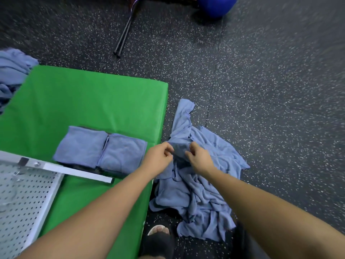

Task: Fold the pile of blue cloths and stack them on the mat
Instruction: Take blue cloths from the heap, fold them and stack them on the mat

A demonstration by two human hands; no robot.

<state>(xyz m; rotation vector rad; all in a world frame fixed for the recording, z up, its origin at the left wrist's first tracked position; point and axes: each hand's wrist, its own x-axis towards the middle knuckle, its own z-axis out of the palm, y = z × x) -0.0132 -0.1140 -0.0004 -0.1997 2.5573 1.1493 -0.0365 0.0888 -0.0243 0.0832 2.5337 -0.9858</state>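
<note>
Closed on fabric, curled fingers of left grip and right grip, both pinching a raised fold of one blue cloth. Beneath, on the speckled black rubber floor just off the right edge of the smooth green mat: crumpled pile of soft, frayed blue cloths. On the mat near that edge, two squarish folded stacks, side by side, touching. Over the mat's near left corner, perforated white metal panel. Past the far left corner, another rumpled blue heap.

Blue ball (top edge) and left cloth heap, cropped.
</note>
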